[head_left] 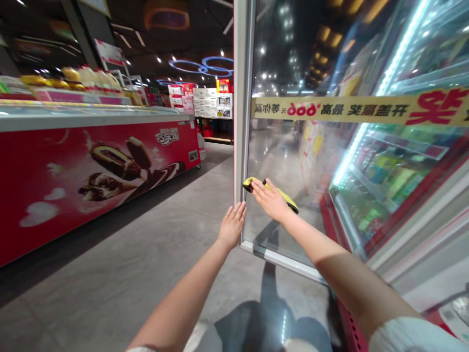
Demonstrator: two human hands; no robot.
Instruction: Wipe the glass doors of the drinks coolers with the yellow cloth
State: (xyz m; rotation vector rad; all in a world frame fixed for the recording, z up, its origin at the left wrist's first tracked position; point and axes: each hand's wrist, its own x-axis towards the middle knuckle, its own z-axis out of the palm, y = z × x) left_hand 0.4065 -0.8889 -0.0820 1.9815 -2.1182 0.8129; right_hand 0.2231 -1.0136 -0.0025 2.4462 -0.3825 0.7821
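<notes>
A glass door [282,161] with a pale metal frame stands swung out in front of me. My right hand [269,199] presses a yellow cloth [286,198] with black edging against the low part of the pane, near the frame's left side. The fingers lie over the cloth, which shows on both sides of the hand. Lower and to the left, my left hand [232,224] holds the outer edge of the door frame, its fingertips at the edge; the thumb is hidden. A yellow strip with reversed lettering [348,110] crosses the glass above both hands.
On the right is a lit drinks cooler [388,181] with stocked shelves. A red chest freezer [73,181] with ice-cream pictures runs along the left, goods piled behind it. White boxes [210,102] are stacked farther back. Grey floor [146,274] lies between freezer and door.
</notes>
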